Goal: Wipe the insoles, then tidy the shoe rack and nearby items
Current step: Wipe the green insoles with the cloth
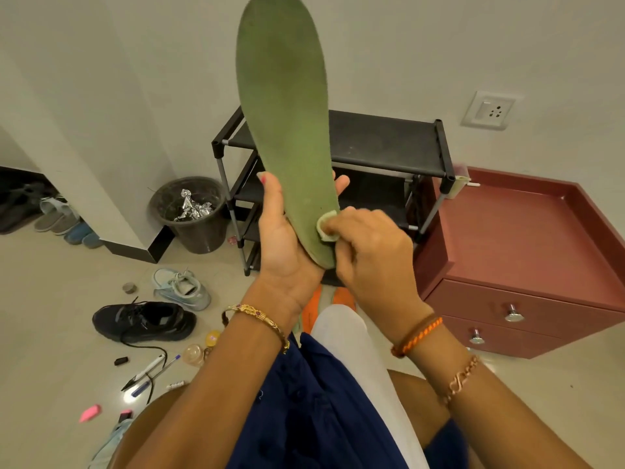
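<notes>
So the black shoe rack (385,143) stands bare against the wall, with a black sneaker (143,321) and a pale blue one (182,288) loose on the floor. The green insole (282,130) is held upright in front of it, left hand (284,242) wrapped around the heel end, right hand (370,255) pinching a small pale wipe (326,225) against it. Looks like mid-wipe on the insoles step; next I'd guess stroking up toward the toe. Toe tip's cut off, and I can't tell what the orange stuff (343,296) under the hands is.

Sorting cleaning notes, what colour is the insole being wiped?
Green, a dull mossy shade; the insole shows best in the head view.
</notes>
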